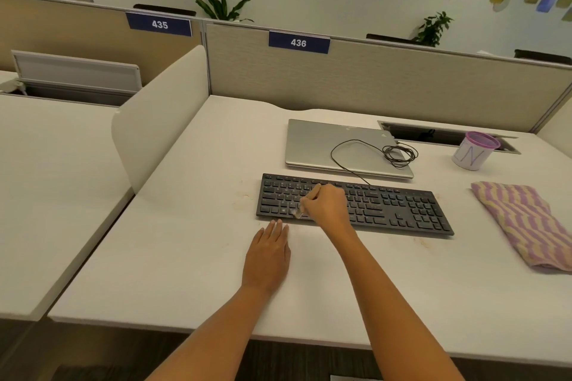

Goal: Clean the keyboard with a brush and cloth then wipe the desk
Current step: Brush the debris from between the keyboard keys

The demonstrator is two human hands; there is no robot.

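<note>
A black keyboard (pixel 399 204) lies across the middle of the white desk (pixel 185 257). My right hand (pixel 328 206) is over its left half, closed around a small wooden-handled brush (pixel 314 190) whose blurred bristles touch the keys near the keyboard's front edge. My left hand (pixel 269 252) rests flat on the desk just in front of the keyboard's left end, fingertips almost at its edge, holding nothing. A folded purple-and-yellow striped cloth (pixel 523 223) lies on the desk to the right of the keyboard.
Behind the keyboard lies a closed silver laptop (pixel 312 145) with the keyboard's coiled black cable (pixel 399 153) on it. A white cup with a purple lid (pixel 473 150) stands at the back right beside a cable slot. Partitions enclose the desk at the back and left.
</note>
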